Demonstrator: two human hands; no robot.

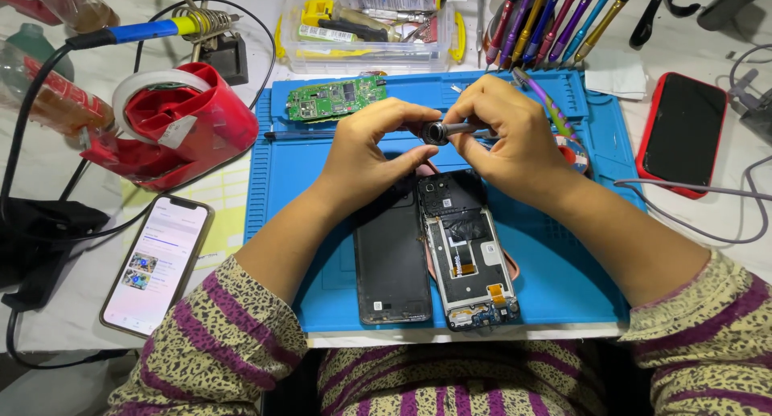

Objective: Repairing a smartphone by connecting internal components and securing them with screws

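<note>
While clutter is crowding the mat's (555,287) far and side edges, its near-right corner is lying bare. Left hand (366,146) and right hand (511,134) are pinching a slim metal screwdriver (444,131) between closed fingertips, above the mat's centre. Below, a dark glossy back cover (390,263) and opened phone frame (469,255) are lying side by side.

A slim grey metal screwdriver (447,130), its round dark cap end facing the camera, lies horizontal in midair, pinched between the fingertips of both hands just above an opened black smartphone (468,251) lying face-down on a blue mat.
</note>
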